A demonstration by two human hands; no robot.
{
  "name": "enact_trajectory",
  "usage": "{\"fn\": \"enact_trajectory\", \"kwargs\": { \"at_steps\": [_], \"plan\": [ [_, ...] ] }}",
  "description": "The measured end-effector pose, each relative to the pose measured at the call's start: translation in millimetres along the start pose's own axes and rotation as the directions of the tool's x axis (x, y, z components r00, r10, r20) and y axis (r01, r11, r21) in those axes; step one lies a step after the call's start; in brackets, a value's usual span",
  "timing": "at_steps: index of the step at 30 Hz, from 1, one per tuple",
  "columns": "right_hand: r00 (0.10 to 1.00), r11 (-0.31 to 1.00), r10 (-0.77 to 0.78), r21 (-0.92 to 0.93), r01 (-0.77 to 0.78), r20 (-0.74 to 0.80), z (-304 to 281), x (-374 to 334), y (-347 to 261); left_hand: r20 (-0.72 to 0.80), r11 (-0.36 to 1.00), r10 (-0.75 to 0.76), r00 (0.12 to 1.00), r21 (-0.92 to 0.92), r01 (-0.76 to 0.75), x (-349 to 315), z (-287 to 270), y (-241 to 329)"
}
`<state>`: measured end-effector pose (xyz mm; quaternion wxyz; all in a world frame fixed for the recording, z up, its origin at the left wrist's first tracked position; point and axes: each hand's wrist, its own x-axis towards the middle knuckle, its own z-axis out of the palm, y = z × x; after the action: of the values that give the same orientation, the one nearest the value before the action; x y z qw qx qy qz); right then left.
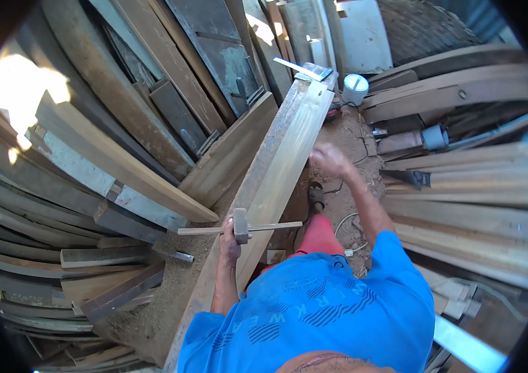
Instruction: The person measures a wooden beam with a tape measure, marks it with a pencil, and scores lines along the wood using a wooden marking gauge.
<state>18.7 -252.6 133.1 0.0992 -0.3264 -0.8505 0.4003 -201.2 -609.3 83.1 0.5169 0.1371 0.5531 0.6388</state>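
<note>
My left hand [230, 244] is closed round a wooden marking gauge [240, 225], a block with a thin stick through it. The gauge is over a long pale board [276, 180], its stick lying crosswise to the board. My right hand [331, 160] is beside the board's right edge, farther out than the left. Motion smears its fingers, and nothing shows clearly in them. At the board's far end lies a try square [307, 69] with a pale blade.
A white tub [355, 88] stands right of the board's far end, near a red and black tool [333, 112]. A handsaw [408, 178] lies by the timber stack [469, 186] at right. Planks [127, 161] crowd the left. Cable [346, 221] trails on the floor.
</note>
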Motion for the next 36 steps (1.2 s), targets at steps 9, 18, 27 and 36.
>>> {"fn": "enact_trajectory", "kwargs": {
  "at_steps": [9,18,27,36],
  "plan": [
    [0.969,0.835,0.158,-0.499,-0.234,-0.191,-121.7,298.5,178.2,-0.315,0.887,-0.182,0.931,-0.462,0.017,99.4,134.1,-12.8],
    [0.917,0.652,0.388,-0.729,-0.206,0.088,-103.1,419.2,239.3,-0.496,0.945,-0.054,0.867,-0.304,-0.116,163.6,176.3,37.8],
    [0.989,0.449,0.145,-0.889,-0.095,-0.032,-145.4,379.1,180.2,-0.502,0.888,-0.114,0.857,-0.438,-0.138,128.1,172.0,38.2],
    [0.899,0.998,-0.046,0.052,0.026,0.435,-182.1,172.1,40.0,-0.413,0.82,-0.097,0.906,-0.549,-0.162,66.8,130.1,40.3]
  ]
}}
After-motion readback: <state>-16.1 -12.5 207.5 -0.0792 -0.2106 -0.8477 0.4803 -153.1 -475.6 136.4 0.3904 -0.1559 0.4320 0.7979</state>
